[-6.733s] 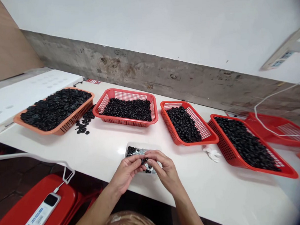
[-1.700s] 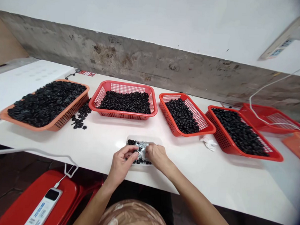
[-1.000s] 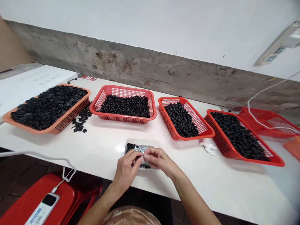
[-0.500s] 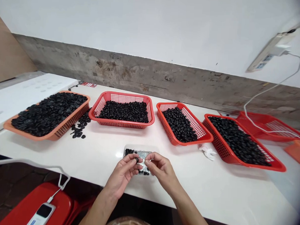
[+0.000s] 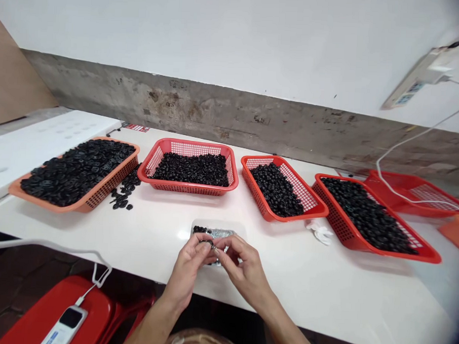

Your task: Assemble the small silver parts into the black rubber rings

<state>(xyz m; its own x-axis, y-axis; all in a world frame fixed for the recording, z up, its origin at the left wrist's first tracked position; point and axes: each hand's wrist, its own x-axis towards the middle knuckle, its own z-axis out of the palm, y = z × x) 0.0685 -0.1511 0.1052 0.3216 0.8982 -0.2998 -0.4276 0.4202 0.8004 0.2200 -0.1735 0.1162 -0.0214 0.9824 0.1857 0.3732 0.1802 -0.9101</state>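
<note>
My left hand (image 5: 189, 261) pinches a small black round part (image 5: 208, 242) between thumb and fingers. Against it comes my right hand (image 5: 242, 264), its thumb and forefinger closed together at the part; what they hold is too small to make out. Both hands are over the near side of a shallow white tray (image 5: 239, 226), hiding much of it. Inside the tray lie small silvery pieces (image 5: 221, 233) and a cluster of black round parts (image 5: 200, 229).
Behind the tray stand a red basket (image 5: 187, 186) and another red basket (image 5: 264, 206) of black parts. An orange basket (image 5: 87, 204) is at left, with loose black pieces (image 5: 122, 197) beside it. Further right are a full red basket (image 5: 337, 225) and crumpled white tissue (image 5: 320, 230).
My right hand has moved left, and its fingertips now meet the black part in my left hand. The gap between the hands has closed. The view has shifted slightly.
</note>
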